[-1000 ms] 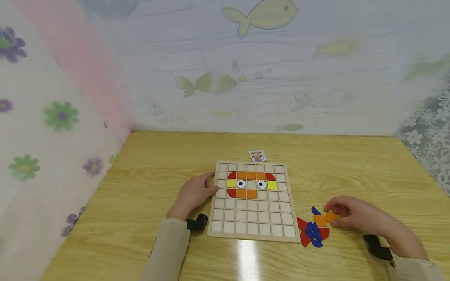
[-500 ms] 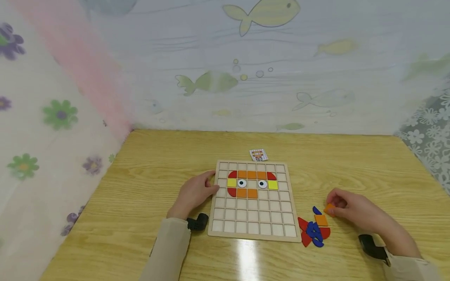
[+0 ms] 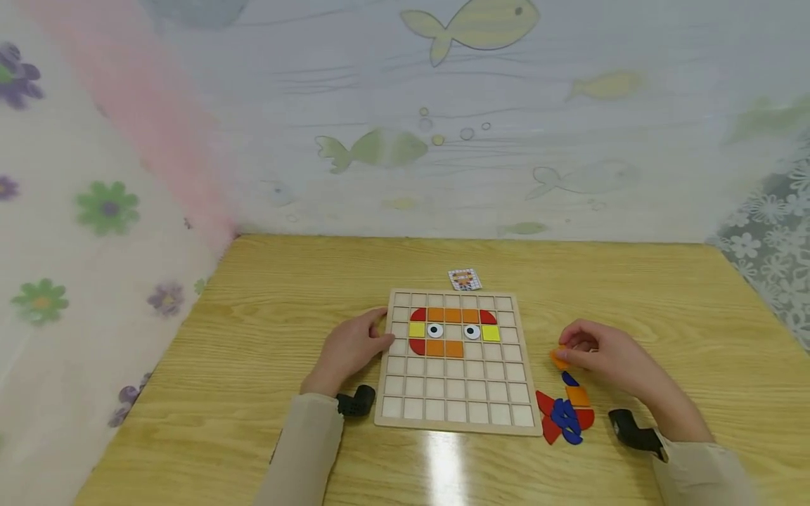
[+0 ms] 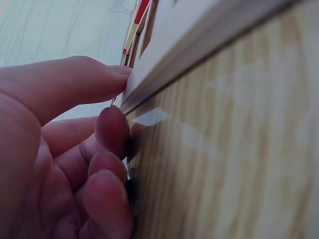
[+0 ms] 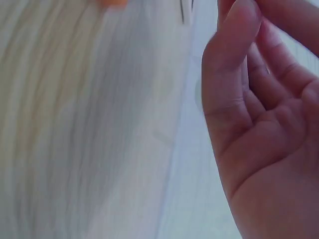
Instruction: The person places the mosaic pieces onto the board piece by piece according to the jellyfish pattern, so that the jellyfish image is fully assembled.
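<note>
My left hand [image 3: 351, 349] rests beside the wooden grid board [image 3: 405, 411]; in the left wrist view the thumb [image 4: 107, 79] touches the board's side edge and the other fingers bend loosely by the table. Red, orange and yellow tiles and two eye discs [image 3: 434, 330] lie in the board's upper cells. To the right of the board, my right hand [image 3: 607, 355] pinches an orange tile [image 3: 559, 358] between thumb and fingers, above the table. The right wrist view shows the right hand's thumb [image 5: 229, 74], but the held tile is hidden there.
Below the right hand is a loose pile of blue pieces [image 3: 563, 414], red pieces [image 3: 549, 430] and an orange square [image 3: 578, 396]. A small picture card [image 3: 465, 279] lies behind the board. The wooden table [image 3: 285, 281] meets a painted wall [image 3: 304, 204].
My right hand has picked the orange tile up from beside the pile and carried it left and away from me, toward the board. The left hand stays at the board's edge.
</note>
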The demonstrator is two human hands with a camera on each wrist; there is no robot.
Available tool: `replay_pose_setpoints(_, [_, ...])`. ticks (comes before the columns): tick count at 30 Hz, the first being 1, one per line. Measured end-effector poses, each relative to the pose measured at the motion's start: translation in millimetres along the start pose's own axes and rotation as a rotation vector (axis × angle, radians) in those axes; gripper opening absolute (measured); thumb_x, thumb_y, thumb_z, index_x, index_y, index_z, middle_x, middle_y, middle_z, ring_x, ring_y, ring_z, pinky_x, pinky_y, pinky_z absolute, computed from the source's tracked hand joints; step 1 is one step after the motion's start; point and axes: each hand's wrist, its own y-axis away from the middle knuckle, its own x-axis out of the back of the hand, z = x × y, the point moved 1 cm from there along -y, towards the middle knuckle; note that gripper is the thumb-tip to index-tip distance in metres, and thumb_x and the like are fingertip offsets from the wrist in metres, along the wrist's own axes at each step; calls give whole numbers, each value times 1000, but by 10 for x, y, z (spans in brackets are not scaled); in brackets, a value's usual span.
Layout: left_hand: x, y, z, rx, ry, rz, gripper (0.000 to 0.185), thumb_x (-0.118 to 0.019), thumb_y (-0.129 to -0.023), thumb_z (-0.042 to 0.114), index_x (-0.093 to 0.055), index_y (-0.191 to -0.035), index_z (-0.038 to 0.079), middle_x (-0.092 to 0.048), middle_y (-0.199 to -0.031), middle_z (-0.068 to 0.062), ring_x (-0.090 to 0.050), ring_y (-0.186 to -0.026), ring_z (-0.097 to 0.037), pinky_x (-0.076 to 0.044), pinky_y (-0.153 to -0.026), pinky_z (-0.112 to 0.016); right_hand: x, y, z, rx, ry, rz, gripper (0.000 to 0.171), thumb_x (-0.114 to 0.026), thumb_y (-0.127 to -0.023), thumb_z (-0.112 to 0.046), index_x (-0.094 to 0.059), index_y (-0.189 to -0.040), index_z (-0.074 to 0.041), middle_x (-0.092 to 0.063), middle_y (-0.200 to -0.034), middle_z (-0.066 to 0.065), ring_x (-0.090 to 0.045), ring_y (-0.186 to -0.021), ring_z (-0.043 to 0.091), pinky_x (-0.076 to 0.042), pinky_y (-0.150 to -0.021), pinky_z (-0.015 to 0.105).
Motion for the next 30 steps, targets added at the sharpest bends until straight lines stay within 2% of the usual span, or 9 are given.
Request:
replay_pose_setpoints(6, [-3, 12, 1, 1, 2, 2, 54, -61, -81, 38, -49, -129, 18, -51, -72, 7, -45, -61, -11, -35, -57, -27, -107, -135, -137, -22, -153, -46, 34, -63, -81, -35, -56, -101, -8, -59, -85, 8, -58, -65, 20, -49, -60, 28])
replay_pose_setpoints(9, [2, 13, -1, 12, 8, -2, 53, -61, -81, 37, -49, -129, 19, -52, -72, 7, -45, -61, -11, -35, -57, -27, -179, -186, -201, -5, -169, -62, 33, -61, -84, -31, -57, -106, -7, -57, -90, 9, -58, -68, 20, -49, -60, 29])
replay_pose_setpoints(12, [4, 3, 0, 11, 11, -4, 53, -61, -81, 37, -48, -129, 19, -52, -72, 7, -46, -62, -11, -35, -57, -28, -233, -211, -268, 30, -145, -72, 32, -58, -86, -30, -57, -109, -8, -57, -89, 7, -57, -68, 20, -49, -60, 30])
replay_pose_setpoints(19, [-3, -8, -4, -6, 4, -5, 54, -61, -81, 37, -47, -130, 19, -52, -71, 7, -45, -60, -11, -35, -57, -28, -291, -278, -427, 76, -51, -47, 28, -55, -87, -32, -59, -109, -14, -59, -75, 2, -55, -66, 17, -44, -60, 30])
replay_pose_setpoints(24, [8, -4, -2, -4, 8, -11, 54, -60, -82, 37, -47, -130, 19, -52, -70, 7, -45, -59, -11, -34, -56, -28, -342, -346, -534, 108, -69, -51, 27, -58, -86, -32, -61, -107, -13, -59, -84, 0, -56, -66, 16, -46, -61, 30])
replay_pose_setpoints(30, [14, 7, 14, 13, 18, -28, 54, -59, -82, 37, -46, -131, 20, -52, -71, 6, -45, -60, -11, -34, -57, -28, -392, -447, -555, 92, -29, -42, 24, -59, -86, -32, -62, -104, -17, -58, -84, -2, -54, -67, 16, -43, -64, 31])
